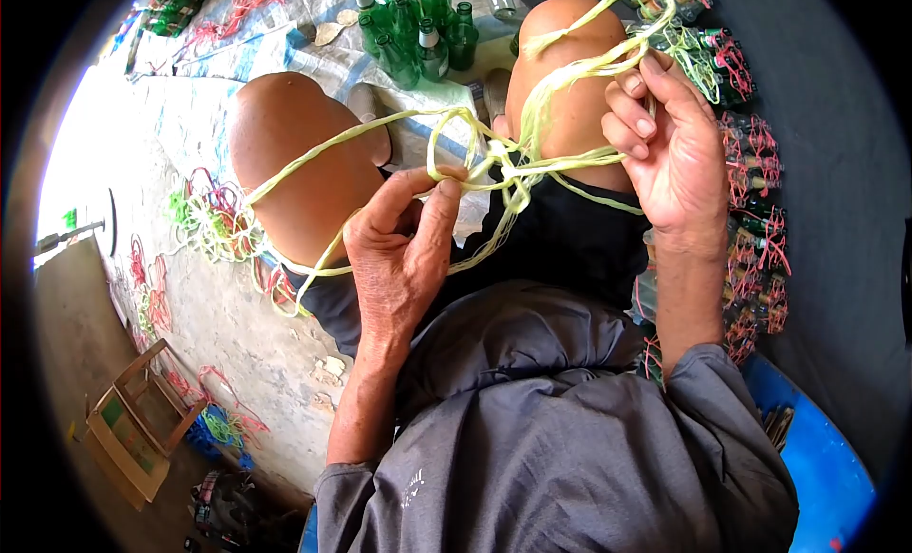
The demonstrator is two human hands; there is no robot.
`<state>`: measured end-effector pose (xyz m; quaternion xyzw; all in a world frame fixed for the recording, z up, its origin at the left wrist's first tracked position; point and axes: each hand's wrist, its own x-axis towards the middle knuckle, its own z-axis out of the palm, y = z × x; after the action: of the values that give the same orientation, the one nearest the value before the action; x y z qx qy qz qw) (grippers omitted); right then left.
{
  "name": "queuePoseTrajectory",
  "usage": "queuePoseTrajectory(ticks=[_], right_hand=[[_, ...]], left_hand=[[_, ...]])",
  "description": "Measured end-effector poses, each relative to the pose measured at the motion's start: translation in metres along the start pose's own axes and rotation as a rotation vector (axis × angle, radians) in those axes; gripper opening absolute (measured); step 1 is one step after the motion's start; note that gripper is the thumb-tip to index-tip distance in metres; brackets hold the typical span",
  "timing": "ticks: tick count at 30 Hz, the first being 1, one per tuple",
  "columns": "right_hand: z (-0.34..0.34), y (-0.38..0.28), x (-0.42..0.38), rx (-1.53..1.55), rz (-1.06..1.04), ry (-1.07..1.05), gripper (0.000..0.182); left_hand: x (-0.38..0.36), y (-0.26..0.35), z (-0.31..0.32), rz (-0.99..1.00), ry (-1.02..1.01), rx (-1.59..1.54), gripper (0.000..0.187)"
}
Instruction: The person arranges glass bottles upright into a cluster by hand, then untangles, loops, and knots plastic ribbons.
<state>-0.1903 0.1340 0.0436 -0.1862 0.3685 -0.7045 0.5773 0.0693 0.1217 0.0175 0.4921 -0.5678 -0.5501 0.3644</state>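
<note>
A tangle of yellow-green plastic twine (513,173) is stretched between my two hands, above my lap. My left hand (408,220) pinches a strand between thumb and forefinger, just left of the knotted middle. Held higher on the right, my right hand (665,125) has its fingers curled round other strands, and a loop of twine rises above it. Loose lengths run across my left knee (294,144) and hang down beside it. More twine passes over my right knee (560,68).
Green glass bottles (418,35) stand on a pale sheet (285,54) beyond my knees. Bottles bundled with pink string (755,173) line my right side. Loose coloured string (214,220) lies on the floor to the left, near a cardboard box (123,444). Something blue (817,448) is behind my right elbow.
</note>
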Motion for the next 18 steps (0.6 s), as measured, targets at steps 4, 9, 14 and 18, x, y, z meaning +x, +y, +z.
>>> queuePoseTrajectory(ticks=[4,9,14,18], right_hand=[[-0.001,-0.004,-0.002,-0.020,-0.005,0.032,0.011],[0.003,-0.005,-0.006,-0.033,0.003,0.043,0.013],[0.004,-0.002,-0.009,-0.072,0.049,0.010,0.015],[0.010,-0.001,-0.011,-0.110,0.057,0.002,0.016]], left_hand=[[0.002,0.012,-0.003,-0.071,-0.032,0.038,0.014],[0.008,0.020,-0.012,0.084,-0.161,0.419,0.019],[0.023,0.042,-0.004,0.204,-0.098,0.287,0.012],[0.042,0.058,0.024,0.270,-0.149,0.093,0.037]])
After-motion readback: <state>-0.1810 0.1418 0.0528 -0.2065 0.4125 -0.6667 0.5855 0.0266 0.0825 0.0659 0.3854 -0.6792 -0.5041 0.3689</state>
